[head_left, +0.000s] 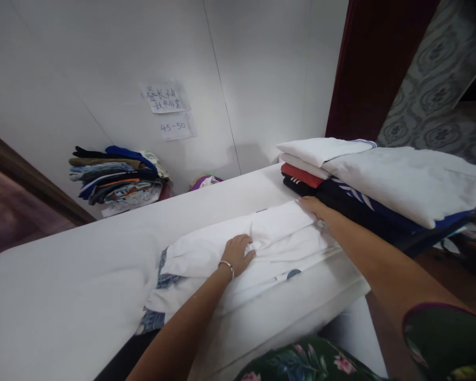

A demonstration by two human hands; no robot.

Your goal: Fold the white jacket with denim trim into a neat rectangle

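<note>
A white garment [277, 233] with blue denim-like patches [162, 275] at its left ends lies in a long, narrow, wrinkled strip across the white table. My left hand [238, 255], a thin bracelet at its wrist, rests palm down on the middle of the cloth, thumb apart from the fingers. At the strip's far right end, my right hand [314, 206] grips the garment's edge, with its fingertips partly hidden. A dark round spot [293, 274] shows on the near side of the cloth.
Just right of my right hand stands a stack of folded clothes [384, 174], white on top of red, black and blue. Beyond the table's back edge is another clothes pile [115, 174]. Two handwritten paper notes [166, 100] hang on the wall. A purple item [205, 181] pokes up behind the table.
</note>
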